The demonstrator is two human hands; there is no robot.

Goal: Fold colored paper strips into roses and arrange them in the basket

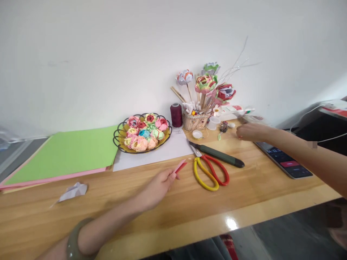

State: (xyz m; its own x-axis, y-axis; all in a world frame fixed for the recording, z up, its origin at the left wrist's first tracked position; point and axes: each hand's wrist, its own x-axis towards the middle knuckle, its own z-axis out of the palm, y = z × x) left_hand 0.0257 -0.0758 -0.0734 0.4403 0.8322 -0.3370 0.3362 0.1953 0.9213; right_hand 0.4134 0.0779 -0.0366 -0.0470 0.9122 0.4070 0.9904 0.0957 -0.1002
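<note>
Between the thumb and fingers of my left hand [159, 186] is a small piece of pink and red paper [180, 167], layered or folded. My right hand [248, 132] reaches far to the right side of the table, its fingers curled closed. A speck of red shows at its fingertips, too small to name. Nearest to it are a small white ball [231, 125] and a dark little bundle [223, 126]. Scissors [211, 172] with one yellow and one red handle lie between my hands, touching a dark green craft knife [221, 156].
A woven basket [115, 139] of paper flowers stands on a white sheet. Green paper [67, 151] is stacked at left, near a crumpled scrap [73, 191]. Maroon thread [176, 115] and a pot [195, 122] with stemmed flowers stand by the wall. A phone [284, 162] lies under my right forearm.
</note>
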